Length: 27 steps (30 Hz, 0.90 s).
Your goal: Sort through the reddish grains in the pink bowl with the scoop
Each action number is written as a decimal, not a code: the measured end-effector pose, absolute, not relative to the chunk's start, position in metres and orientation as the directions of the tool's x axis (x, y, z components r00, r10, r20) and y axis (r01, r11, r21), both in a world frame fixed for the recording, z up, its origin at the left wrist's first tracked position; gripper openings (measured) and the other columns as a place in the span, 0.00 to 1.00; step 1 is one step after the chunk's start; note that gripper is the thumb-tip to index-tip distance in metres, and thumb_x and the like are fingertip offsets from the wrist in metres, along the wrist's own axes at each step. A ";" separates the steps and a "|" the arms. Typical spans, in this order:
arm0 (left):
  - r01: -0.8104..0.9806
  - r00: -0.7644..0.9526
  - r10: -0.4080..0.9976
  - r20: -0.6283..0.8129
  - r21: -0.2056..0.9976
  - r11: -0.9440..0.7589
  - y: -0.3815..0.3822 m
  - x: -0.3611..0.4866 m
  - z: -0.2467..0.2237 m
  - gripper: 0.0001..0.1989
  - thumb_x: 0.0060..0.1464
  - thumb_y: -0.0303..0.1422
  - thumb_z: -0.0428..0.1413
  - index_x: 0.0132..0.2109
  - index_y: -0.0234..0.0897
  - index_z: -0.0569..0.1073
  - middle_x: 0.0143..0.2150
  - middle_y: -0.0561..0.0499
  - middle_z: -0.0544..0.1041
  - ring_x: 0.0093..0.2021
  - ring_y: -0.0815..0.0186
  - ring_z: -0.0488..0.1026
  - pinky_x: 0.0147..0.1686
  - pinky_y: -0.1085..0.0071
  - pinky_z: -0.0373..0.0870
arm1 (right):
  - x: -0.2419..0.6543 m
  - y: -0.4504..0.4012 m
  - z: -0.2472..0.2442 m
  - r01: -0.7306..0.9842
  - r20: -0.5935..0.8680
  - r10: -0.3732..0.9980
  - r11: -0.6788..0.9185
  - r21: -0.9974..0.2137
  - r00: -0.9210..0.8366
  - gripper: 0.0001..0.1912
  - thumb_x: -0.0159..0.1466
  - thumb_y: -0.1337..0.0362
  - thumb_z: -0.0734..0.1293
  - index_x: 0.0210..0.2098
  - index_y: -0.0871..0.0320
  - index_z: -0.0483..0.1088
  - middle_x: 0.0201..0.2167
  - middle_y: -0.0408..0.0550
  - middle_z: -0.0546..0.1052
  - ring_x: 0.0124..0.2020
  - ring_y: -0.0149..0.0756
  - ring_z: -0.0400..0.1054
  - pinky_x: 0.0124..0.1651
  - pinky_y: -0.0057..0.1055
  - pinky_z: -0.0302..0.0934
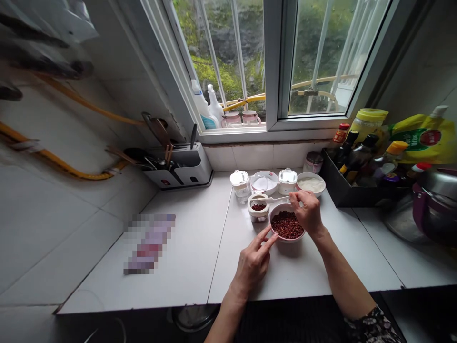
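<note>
A pink-rimmed white bowl (287, 225) holds a heap of small reddish-brown grains, possibly peppercorns. My right hand (307, 213) is above the bowl's far rim, pinching the handle of a small white spoon (280, 198). The spoon reaches left to a small white jar (258, 212), which holds the same grains. Its tip is at the jar's rim. My left hand (253, 263) is near the bowl's front left, fingers apart and holding nothing. Its fingertips are close to the rim, and I cannot tell whether they touch.
Small lidded containers (239, 183) and a bowl of white paste (311, 183) stand behind the pink-rimmed bowl on the white tiled counter (285, 271). A knife block (174, 166) stands left, a blurred packet (150, 243) lies left, and a tray of bottles (357, 176) and a pot (437, 205) stand right.
</note>
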<state>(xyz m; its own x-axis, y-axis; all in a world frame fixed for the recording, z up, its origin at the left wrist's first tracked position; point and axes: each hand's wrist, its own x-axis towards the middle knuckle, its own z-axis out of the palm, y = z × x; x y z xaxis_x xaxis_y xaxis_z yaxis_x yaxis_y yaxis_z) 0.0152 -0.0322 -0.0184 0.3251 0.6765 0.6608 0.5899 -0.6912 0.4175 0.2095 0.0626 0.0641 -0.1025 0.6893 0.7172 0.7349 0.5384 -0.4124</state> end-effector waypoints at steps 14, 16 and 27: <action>0.581 0.328 0.679 0.657 0.426 -0.693 -0.032 0.014 -0.020 0.31 0.59 0.16 0.45 0.65 0.44 0.64 0.64 0.41 0.68 0.48 0.66 0.79 0.47 0.70 0.78 | 0.221 0.069 0.052 0.769 0.414 0.854 0.486 -0.415 -0.316 0.21 0.66 0.60 0.60 0.16 0.56 0.60 0.15 0.44 0.69 0.22 0.32 0.59 0.39 0.31 0.54; 0.584 0.333 0.679 0.654 0.422 -0.694 -0.032 0.014 -0.020 0.31 0.59 0.16 0.45 0.65 0.44 0.64 0.65 0.41 0.68 0.48 0.66 0.79 0.47 0.71 0.78 | 0.222 0.068 0.054 0.756 0.409 0.864 0.471 -0.455 -0.292 0.22 0.66 0.59 0.60 0.16 0.56 0.58 0.15 0.44 0.67 0.21 0.31 0.57 0.35 0.31 0.53; 0.585 0.336 0.687 0.644 0.429 -0.688 -0.032 0.014 -0.021 0.31 0.59 0.17 0.45 0.66 0.44 0.63 0.64 0.42 0.68 0.49 0.65 0.78 0.48 0.69 0.78 | 0.233 0.073 0.054 0.736 0.434 0.873 0.444 -0.511 -0.225 0.23 0.66 0.59 0.60 0.15 0.55 0.58 0.14 0.43 0.67 0.19 0.30 0.56 0.31 0.30 0.51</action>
